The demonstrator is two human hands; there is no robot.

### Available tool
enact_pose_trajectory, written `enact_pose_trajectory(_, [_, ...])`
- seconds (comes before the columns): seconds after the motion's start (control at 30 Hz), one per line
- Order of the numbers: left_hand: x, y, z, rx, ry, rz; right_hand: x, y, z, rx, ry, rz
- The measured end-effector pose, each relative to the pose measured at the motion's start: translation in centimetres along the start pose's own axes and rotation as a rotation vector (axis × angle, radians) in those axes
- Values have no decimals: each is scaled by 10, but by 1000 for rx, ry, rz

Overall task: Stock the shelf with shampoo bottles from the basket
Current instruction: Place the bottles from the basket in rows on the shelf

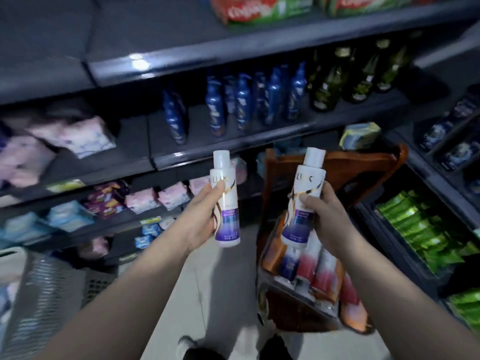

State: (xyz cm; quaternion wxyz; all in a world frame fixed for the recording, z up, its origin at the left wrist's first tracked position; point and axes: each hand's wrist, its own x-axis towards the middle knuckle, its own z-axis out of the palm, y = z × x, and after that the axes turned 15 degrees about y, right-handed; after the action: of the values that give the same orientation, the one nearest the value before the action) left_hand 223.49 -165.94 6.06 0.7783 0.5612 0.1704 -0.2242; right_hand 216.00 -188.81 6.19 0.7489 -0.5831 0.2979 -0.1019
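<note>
My left hand (205,216) grips a white shampoo bottle (225,203) with a purple label, held upright in front of the shelves. My right hand (324,216) grips a second, matching white bottle (304,198), tilted slightly right. Below my right hand, a basket (291,315) on a wooden chair (363,167) holds several more bottles (309,266) lying side by side, with orange, purple and red labels. The dark middle shelf (233,149) ahead carries a row of blue bottles (244,105), with bare shelf to their left.
Dark green bottles (335,81) stand right of the blue ones. Pink and blue packets (145,198) fill the lower shelves. A grey plastic basket (41,297) sits at lower left. Green packets (426,229) fill a rack on the right. Toothpaste boxes (259,9) lie on the top shelf.
</note>
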Motion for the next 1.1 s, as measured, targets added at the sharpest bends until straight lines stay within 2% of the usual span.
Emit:
enact_pose_trajectory(0.3, [-55, 102, -151, 115, 172, 310, -52, -17, 178, -108, -279, -161])
enact_pose_trajectory(0.53, [-94, 176, -265, 71, 334, 533, -98, -29, 312, -221, -501, -350])
enact_pose_trajectory(0.9, [-113, 298, -385, 129, 749, 820, -117, -72, 492, -224, -790, -605])
enact_pose_trajectory(1.1, [-109, 372, -434, 107, 950, 968, -104, -101, 582, -168, -908, -663])
